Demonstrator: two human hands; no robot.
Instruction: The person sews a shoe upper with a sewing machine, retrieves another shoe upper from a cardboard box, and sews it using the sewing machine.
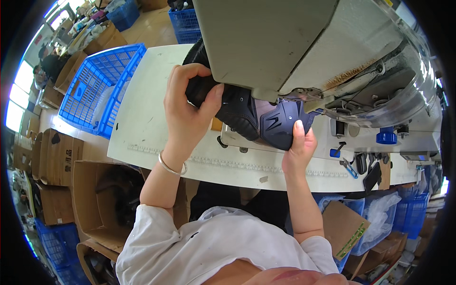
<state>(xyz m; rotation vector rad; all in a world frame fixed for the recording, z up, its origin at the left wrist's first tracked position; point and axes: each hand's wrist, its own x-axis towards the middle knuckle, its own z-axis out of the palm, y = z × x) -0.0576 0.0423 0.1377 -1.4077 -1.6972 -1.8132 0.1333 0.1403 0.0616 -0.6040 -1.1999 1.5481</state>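
A black padded piece with a glossy dark blue-grey panel [278, 124] lies under the head of an industrial sewing machine [256, 42]. I cannot make out exactly what kind of article it is. My left hand [190, 97] grips its black, rounded left part [236, 110], fingers curled over the far side and thumb on the near side. With the thumb pressed on top and the fingers mostly underneath, my right hand [301, 145] pinches the panel's right edge. The panel's far edge reaches the needle area, which the machine head partly hides.
The white machine table [142, 118] has a ruler strip along its near edge. Small tools and a dark phone-like slab [372, 177] lie at its right. A blue crate [102, 90] stands left, and an open cardboard box [90, 204] sits below. A clear curved guard [422, 71] covers the machine's right.
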